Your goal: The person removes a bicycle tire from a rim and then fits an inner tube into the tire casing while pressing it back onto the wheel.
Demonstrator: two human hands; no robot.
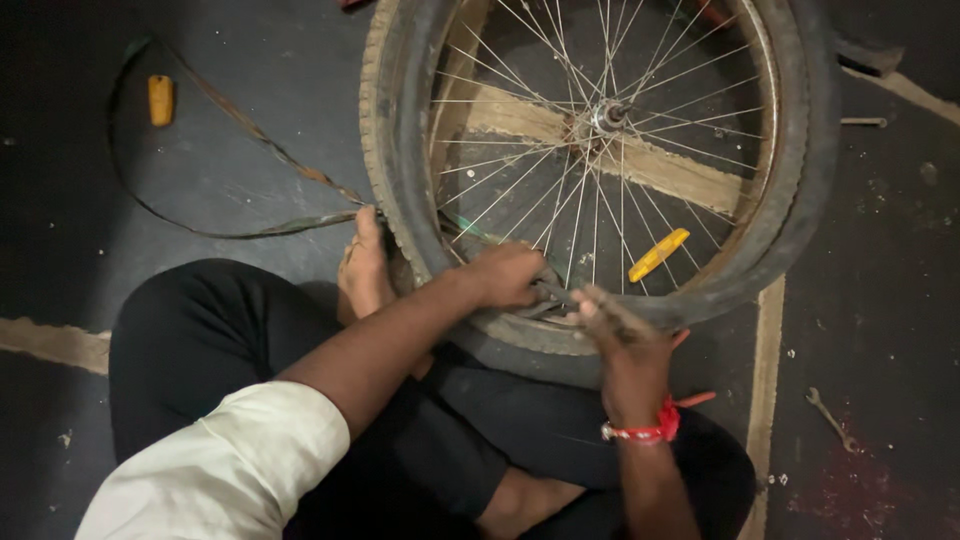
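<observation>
Both hands (560, 300) grip the bicycle wheel's (600, 120) tyre (400, 180).

Worn matt rubber tyre (400, 190), shiny thin metal spokes (520, 180).

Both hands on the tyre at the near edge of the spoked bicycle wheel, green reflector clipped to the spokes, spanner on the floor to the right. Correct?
One error: the reflector clipped to the spokes is yellow, not green, as the head view shows. The rest holds: both the left hand and the right hand are on the black rubber tyre at the near edge of the spoked bicycle wheel, and a metal spanner lies on the floor to the right.
</observation>
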